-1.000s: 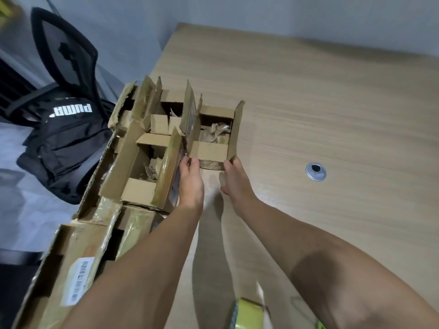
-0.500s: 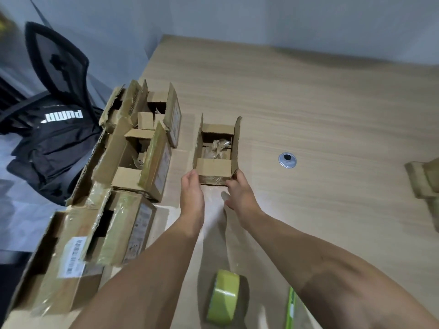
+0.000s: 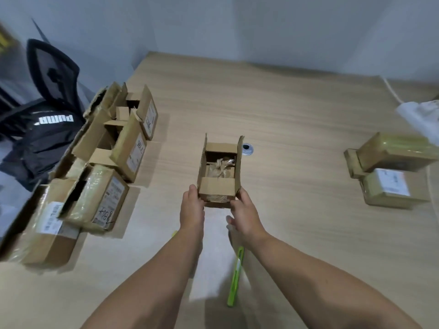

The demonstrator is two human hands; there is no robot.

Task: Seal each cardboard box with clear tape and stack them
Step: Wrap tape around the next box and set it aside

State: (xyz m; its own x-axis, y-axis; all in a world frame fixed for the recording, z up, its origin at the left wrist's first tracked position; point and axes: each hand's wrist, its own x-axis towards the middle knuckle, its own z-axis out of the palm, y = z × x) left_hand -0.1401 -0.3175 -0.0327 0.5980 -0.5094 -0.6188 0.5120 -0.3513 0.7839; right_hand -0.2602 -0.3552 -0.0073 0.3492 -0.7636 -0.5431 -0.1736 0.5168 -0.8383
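Tabletop of pale wood carries the whole job, and most of it appears still undone. The biggest group is the unsealed boxes crowded along the left edge, several with flaps standing up and the nearer ones wearing old yellowish wrap that gapes open; none of these looks ready to stack. Far to the right, well apart from them, sit the taped boxes, one resting on another, which I take to be the finished pile so far. Between the two groups, near the middle of the table, is the small box, its side flaps upright, its near flap folded in, and crumpled paper showing inside. The left hand has its fingers curled round the box's near left corner, and the right hand clamps the near right corner, thumb held clear. Just behind the hands lies a thin green tool. No roll of tape shows in this view, so the flaps need closing and the tape fetching before this box can join the pile.
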